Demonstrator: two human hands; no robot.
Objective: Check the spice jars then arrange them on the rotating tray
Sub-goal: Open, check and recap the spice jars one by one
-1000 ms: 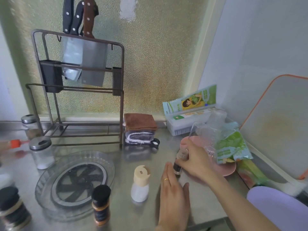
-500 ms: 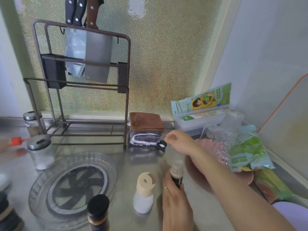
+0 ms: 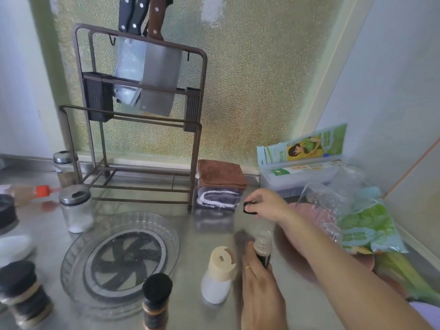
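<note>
My left hand grips a small dark spice bottle standing upright on the steel counter; its top is uncapped. My right hand is stretched out past it, fingertips pinched on a small black cap beside the folded towels. The clear rotating tray lies empty to the left. A white bottle with a beige cap stands just left of my left hand. A black-lidded dark jar stands at the tray's near edge. A metal-lidded glass jar of white powder stands behind the tray.
A knife rack stands at the back with another jar beside it. Folded towels, a pink plate, plastic bags and a box fill the right. More dark jars and a red-capped bottle sit at far left.
My right hand let go of the small bottle's top and reached back to the black cap by the towels. My left hand moved up and took hold of the bottle.
</note>
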